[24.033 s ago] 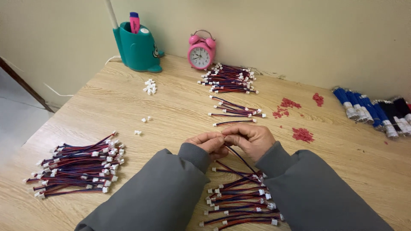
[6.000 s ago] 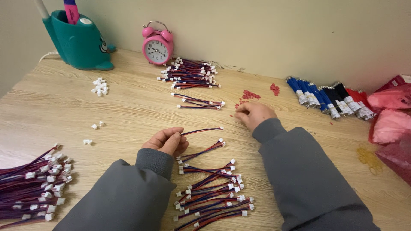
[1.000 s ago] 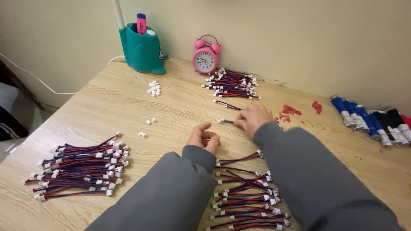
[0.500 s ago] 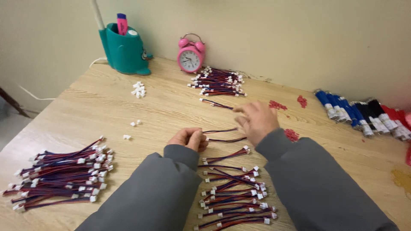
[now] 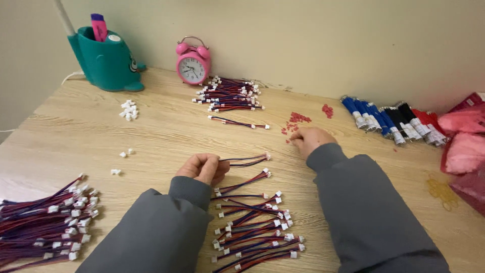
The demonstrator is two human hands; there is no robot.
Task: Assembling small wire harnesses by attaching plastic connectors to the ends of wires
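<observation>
Head view, bench scene. Left hand [image 5: 202, 168]: fingers curled shut, pinching one end of a single red/blue wire lead [image 5: 246, 161]; lead runs rightward, flat on the table [image 5: 166, 131], white plug at far end. Right hand [image 5: 310, 139]: palm down, fingertips touching the nearest of the small red pieces [image 5: 295, 121]; grip state cannot be told, fingers hidden under the knuckles.

Counts: 2 hands, 2 grey sleeves. Red pieces: 2 patches, main scatter plus a smaller clump [image 5: 328, 109] toward the wall. Wire leads: 3 heaps, i.e. near pile [image 5: 255, 227] between the forearms, large pile [image 5: 43, 222] at lower left, back pile [image 5: 230, 94] by the clock; also 1 loose pair [image 5: 237, 122] just in front of the back pile. Leads per heap too many to count. White connector housings: 1 cluster [image 5: 129, 109], approx. 3 strays [image 5: 123, 157]. 1 pink alarm clock [image 5: 192, 63]. 1 teal pen holder [image 5: 104, 52] w/ 1 pink marker. Blue, black, red cable bundles [image 5: 389, 119] in a row at right. Pink bags [image 5: 462, 134] at far right edge.

Surface: light wood-grain tabletop, pushed against a plain cream wall [image 5: 313, 35].
</observation>
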